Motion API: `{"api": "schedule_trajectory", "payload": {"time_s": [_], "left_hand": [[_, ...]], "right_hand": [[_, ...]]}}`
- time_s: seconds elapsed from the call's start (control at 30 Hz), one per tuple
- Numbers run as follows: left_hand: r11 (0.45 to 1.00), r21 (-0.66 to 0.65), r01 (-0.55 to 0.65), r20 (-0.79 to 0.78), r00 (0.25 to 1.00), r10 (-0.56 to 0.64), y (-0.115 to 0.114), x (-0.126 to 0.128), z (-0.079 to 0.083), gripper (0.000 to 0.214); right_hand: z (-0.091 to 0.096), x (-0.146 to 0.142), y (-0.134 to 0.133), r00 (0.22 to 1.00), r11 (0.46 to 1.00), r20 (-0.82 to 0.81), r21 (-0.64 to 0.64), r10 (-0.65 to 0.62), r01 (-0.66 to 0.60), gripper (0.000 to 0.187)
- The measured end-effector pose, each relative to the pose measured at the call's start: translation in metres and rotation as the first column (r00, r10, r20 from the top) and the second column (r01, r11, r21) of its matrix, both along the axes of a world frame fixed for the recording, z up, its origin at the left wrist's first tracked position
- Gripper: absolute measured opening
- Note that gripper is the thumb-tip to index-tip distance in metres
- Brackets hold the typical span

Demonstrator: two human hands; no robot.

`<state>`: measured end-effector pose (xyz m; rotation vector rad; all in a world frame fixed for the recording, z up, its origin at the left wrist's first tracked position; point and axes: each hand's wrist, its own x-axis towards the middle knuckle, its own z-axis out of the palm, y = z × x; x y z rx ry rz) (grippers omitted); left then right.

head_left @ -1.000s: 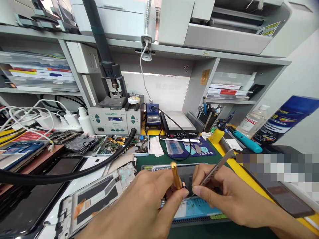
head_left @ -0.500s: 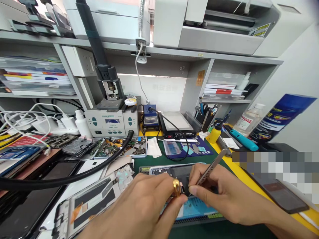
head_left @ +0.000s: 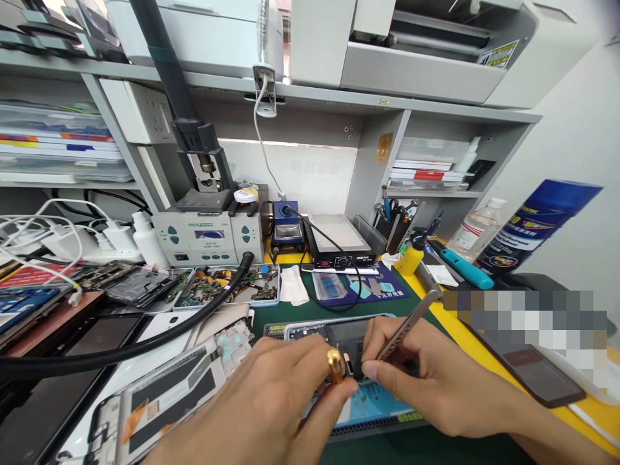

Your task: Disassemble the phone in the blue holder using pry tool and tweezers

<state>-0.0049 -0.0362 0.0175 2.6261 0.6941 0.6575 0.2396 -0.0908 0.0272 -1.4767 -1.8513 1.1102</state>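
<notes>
My left hand (head_left: 271, 394) is closed, with a gold-coloured metal tool (head_left: 334, 363) pinched between thumb and forefinger; only its rounded end shows. Just past those fingertips is a small dark part (head_left: 347, 365) with a copper-toned patch; whether I touch it is unclear. My right hand (head_left: 436, 374) grips metal tweezers (head_left: 405, 328), rear end slanting up to the right, tips hidden behind the fingers. Both hands are over an opened phone (head_left: 310, 330) with a pale frame and dark interior. In front of it, a light blue surface (head_left: 375, 402) shows beneath my hands.
Phone frames (head_left: 169, 394) and dark phones lie at left, crossed by a thick black hose (head_left: 203, 320). Behind stand a parts tray (head_left: 227, 290), a hot-air station (head_left: 208, 236) and a flat heating plate (head_left: 339, 232). A yellow bottle (head_left: 411, 258) and spray can (head_left: 537, 226) stand right.
The whole view has shifted slightly, so the scene sits a little further left and up. Both hands keep their holds on the gold tool and the tweezers, almost unmoved over the phone.
</notes>
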Motion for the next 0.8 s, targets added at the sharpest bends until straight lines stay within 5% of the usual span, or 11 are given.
{"api": "schedule_trajectory", "payload": {"time_s": [0.37,0.8], "left_hand": [[0.999,-0.037,0.022,0.025,0.999,-0.021,0.0007,0.0004,-0.0023,0.019],[0.997,0.079,0.019,0.094,0.995,-0.027,0.0027,0.0029,-0.0049,0.026]], "right_hand": [[-0.0007,-0.0005,0.0011,1.0,1.0,0.009,-0.008,-0.004,0.004,0.025],[-0.0084,0.0009,0.0008,0.998,0.999,-0.059,0.036,0.002,0.001,0.026]]}}
